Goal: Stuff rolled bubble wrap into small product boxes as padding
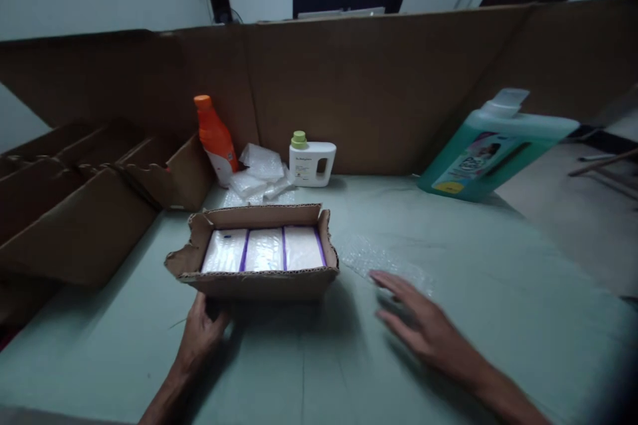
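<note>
A shallow cardboard box [264, 287] with ragged top edges sits in the middle of the table. Inside it, three white packs [264, 250] with purple edges stand side by side. My left hand [201, 332] is at the box's front left corner, thumb and fingers apart; whether its fingertips touch the cardboard I cannot tell. To the right of the box, my right hand [411, 319] is open and holds nothing, slightly blurred. Just beyond its fingers lies a flat sheet of clear bubble wrap [383, 259].
Along the cardboard wall [373, 93] stand an orange bottle [215, 136], crumpled bubble wrap [262, 172], a white jug with a green cap [310, 163] and a large leaning teal bottle [478, 153]. Open cardboard bins [80, 212] line the left side of the green table [279, 372].
</note>
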`<state>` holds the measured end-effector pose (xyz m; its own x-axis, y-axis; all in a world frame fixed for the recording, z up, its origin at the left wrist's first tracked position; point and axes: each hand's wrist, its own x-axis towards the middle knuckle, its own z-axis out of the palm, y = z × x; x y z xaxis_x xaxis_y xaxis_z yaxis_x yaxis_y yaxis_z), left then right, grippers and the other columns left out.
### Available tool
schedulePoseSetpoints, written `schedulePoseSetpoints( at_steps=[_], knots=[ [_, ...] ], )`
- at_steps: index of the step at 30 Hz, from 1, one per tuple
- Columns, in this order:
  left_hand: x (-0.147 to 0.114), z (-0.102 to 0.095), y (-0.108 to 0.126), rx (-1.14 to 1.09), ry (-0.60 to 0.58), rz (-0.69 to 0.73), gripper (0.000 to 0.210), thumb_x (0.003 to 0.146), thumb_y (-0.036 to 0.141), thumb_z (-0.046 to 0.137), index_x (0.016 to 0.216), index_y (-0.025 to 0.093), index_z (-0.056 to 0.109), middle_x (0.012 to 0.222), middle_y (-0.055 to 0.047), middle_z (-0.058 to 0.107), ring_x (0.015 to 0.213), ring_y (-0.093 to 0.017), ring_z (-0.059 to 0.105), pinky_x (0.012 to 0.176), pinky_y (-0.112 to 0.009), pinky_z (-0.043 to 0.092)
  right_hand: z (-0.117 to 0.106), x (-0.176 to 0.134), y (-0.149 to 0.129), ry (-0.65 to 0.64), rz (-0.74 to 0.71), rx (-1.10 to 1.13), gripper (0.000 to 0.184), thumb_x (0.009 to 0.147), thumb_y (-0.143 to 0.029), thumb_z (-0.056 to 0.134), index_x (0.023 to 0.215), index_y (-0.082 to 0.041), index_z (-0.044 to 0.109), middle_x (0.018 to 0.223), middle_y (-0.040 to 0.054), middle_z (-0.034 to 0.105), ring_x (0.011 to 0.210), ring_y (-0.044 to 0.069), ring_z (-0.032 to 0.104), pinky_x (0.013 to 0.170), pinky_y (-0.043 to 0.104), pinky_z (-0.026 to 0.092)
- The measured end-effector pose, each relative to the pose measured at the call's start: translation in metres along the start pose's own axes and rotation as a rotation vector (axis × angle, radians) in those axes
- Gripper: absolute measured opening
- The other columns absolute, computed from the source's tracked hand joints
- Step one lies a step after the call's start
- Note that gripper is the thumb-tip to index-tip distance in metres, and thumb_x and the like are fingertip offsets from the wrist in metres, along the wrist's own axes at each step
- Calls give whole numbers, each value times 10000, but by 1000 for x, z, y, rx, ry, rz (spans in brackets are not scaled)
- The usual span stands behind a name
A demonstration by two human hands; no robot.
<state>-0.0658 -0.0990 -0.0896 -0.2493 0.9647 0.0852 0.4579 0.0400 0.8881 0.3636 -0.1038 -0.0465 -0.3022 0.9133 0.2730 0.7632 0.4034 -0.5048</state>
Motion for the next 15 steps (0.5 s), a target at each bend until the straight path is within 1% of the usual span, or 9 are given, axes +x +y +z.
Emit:
schedulePoseSetpoints(
  at_steps=[1,3,5,7,9,10,13,15],
  knots=[
    [1,1,5,-12,1,0,496,751,501,674,1115,169,622,1031,-119,750,988,-316,714,828,-422,595,19,12,-18,-45,-16,83,670,906,-396,624,1542,-354,417,1507,83,554,1308,323,599,1037,536,556],
    [2,4,14,-31,12,1,484,741,483,662,1100,161,622,1040,-125,750,989,-315,716,833,-420,591,51,38,-45,-88,-54,221,796,862,-364,668,1583,-269,345,1531,136,520,1319,347,585,1026,544,556],
    [7,9,20,-34,36,12,463,754,475,638,1082,150,616,1010,-118,748,963,-306,716,813,-408,587,71,63,-56,-52,-54,320,770,851,-310,651,1562,-232,366,1470,158,574,1257,349,625,988,536,569],
    [18,17,25,-22,31,52,471,776,470,606,1109,136,603,991,-109,743,946,-291,712,802,-390,579,81,87,-54,22,4,364,657,849,-274,611,1485,-221,457,1349,150,659,1147,336,678,927,509,590],
    [35,26,30,-11,16,100,506,793,454,585,1178,127,580,1032,-107,739,974,-276,704,829,-373,569,85,109,-44,87,68,361,551,833,-268,596,1377,-202,537,1226,136,714,1041,314,711,862,461,607],
    [45,31,32,-9,5,120,523,801,445,580,1214,125,567,1070,-110,735,1001,-270,698,849,-365,564,86,118,-38,109,89,350,522,826,-271,593,1339,-191,552,1187,132,724,1003,302,717,837,437,611],
    [72,47,37,0,-25,163,529,838,413,570,1282,127,543,1171,-121,719,1075,-255,677,904,-346,548,93,134,-23,156,95,308,510,842,-278,553,1341,-177,525,1164,126,724,972,271,717,821,402,605],
    [82,54,36,19,-36,192,521,874,369,527,1330,118,516,1220,-137,702,1113,-248,665,937,-346,539,99,133,-17,180,84,262,524,866,-275,511,1381,-184,493,1200,125,712,1018,268,706,866,418,590]
  ],
)
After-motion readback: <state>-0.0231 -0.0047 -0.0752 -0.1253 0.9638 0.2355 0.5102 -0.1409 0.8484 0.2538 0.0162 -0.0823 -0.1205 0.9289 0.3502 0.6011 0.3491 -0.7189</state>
